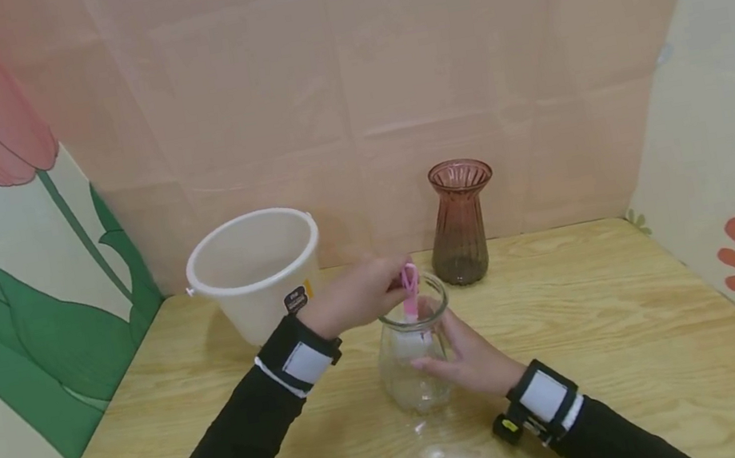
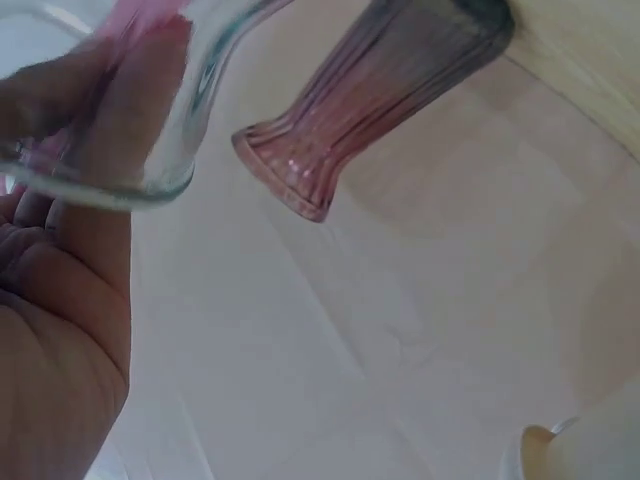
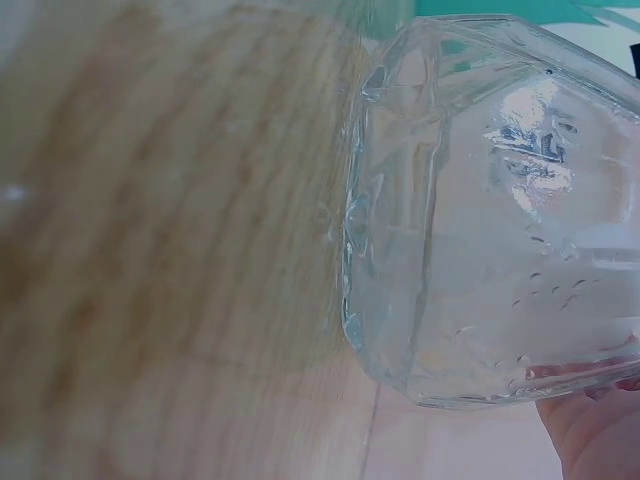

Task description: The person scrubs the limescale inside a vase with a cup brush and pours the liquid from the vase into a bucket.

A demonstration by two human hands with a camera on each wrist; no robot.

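Left hand: the left hand (image 1: 357,295) is held over the mouth of the clear glass jar (image 1: 413,351), its fingers curled round the top of a pink brush handle (image 1: 410,291).
Brush: the pink brush handle is pinched near its looped end and is stood almost upright in the jar's mouth; a white part lower down is seen inside the glass, but its shape cannot be told.
Right hand: the right hand (image 1: 465,358) is laid against the right side of the jar, fingers wrapped round the belly of the glass so that the jar is held steady; in the right wrist view only the fingertips (image 3: 590,420) are seen pressed against the jar's (image 3: 490,210) lower wall.
Jar: the jar is stood upright on the wooden table (image 1: 647,328), near the middle, between the two hands; droplets are seen on the glass in the right wrist view.
White bucket: a white plastic bucket (image 1: 258,271) with a dark label is stood behind the left hand, at the back left of the table, apart from the jar.
Brown vase: a ribbed brown glass vase (image 1: 462,225) is stood behind the jar, near the back wall, not touching it; in the left wrist view it (image 2: 370,100) is seen just beyond the jar's rim (image 2: 110,190).
Sleeves: black sleeves and wrist-worn straps are seen on both forearms.
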